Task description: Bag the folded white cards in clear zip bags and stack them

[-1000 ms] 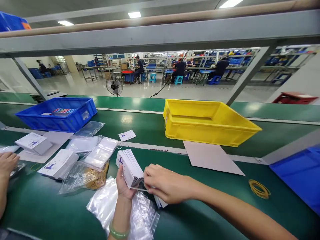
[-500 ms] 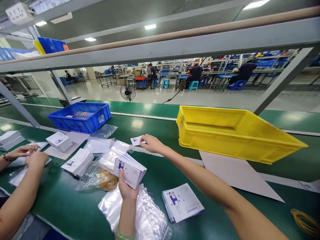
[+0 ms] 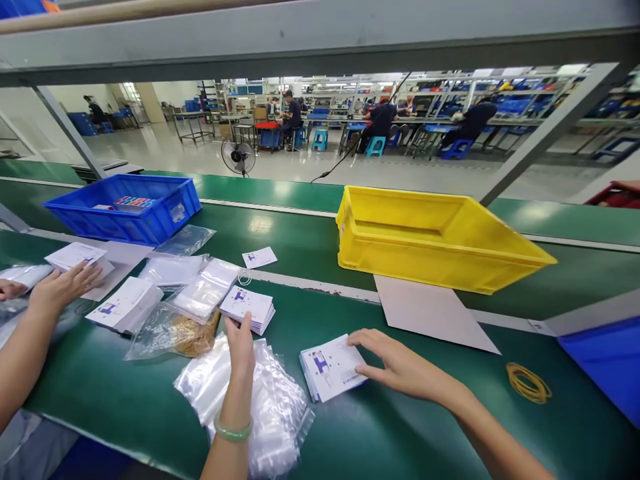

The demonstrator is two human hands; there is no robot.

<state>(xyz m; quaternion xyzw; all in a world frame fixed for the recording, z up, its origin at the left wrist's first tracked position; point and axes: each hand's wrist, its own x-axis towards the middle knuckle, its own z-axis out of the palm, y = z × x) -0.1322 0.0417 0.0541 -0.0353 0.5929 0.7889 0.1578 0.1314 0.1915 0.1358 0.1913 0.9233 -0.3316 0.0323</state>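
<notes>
My left hand [image 3: 239, 343], a green bangle on its wrist, reaches up with fingers stretched, the tips touching the near edge of a stack of white printed cards [image 3: 249, 308] that lies on the green belt. My right hand [image 3: 395, 363] lies with fingers spread, its fingertips on a second, thinner stack of the same cards [image 3: 330, 368]. Under my left forearm is a heap of clear zip bags [image 3: 270, 407]. One single card [image 3: 259, 257] lies farther back on the belt.
A co-worker's hand [image 3: 60, 287] rests on more card stacks [image 3: 123, 305] at the left. A bag of rubber bands [image 3: 187, 335], a blue bin [image 3: 120, 213], a yellow bin [image 3: 440, 243], a grey cardboard sheet [image 3: 430, 313], loose rubber bands [image 3: 527, 383] and another blue bin [image 3: 610, 353] surround me.
My left hand has set its card stack down on the belt. My right hand has drawn back from the far single card to the thin stack near me.
</notes>
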